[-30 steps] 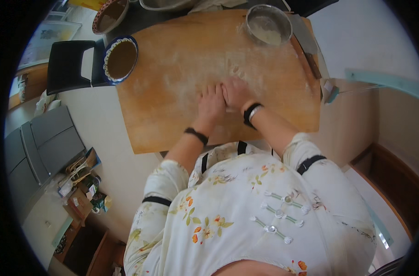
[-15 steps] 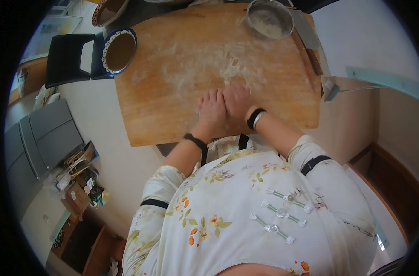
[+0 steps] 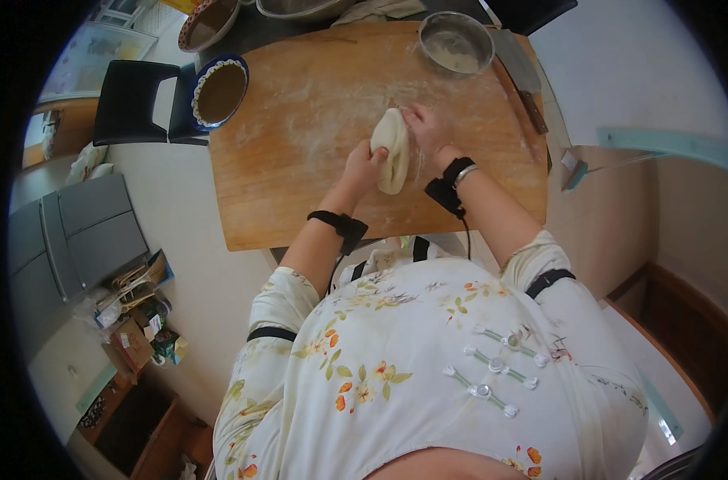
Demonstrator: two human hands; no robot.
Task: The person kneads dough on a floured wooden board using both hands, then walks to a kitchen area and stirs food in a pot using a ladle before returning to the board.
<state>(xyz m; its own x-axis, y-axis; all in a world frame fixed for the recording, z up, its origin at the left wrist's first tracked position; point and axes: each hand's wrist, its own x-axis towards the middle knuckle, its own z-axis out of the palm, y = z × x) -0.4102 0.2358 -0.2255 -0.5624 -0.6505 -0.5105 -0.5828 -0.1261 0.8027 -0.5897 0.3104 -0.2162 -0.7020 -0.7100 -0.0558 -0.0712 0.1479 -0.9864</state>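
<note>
A pale, folded piece of dough (image 3: 392,152) stands out between my hands over a floured wooden board (image 3: 276,200). My left hand (image 3: 361,166) grips its left side, with the thumb laid across the dough. At its upper right edge is my right hand (image 3: 428,128), fingers curled and touching the dough; its fingertips are partly hidden. Loose flour is scattered over the board beyond both hands.
A metal bowl (image 3: 456,45) with some flour stands at the far right, beside a cleaver (image 3: 517,68) and a thin rolling pin (image 3: 520,104). A blue-rimmed bowl (image 3: 221,92) of brown filling sits at the left edge. Beyond it stands a black chair (image 3: 132,100).
My hands were pressed down together on the board, hiding the dough. Now they are apart and slightly farther forward, with the dough lifted and turned up between them.
</note>
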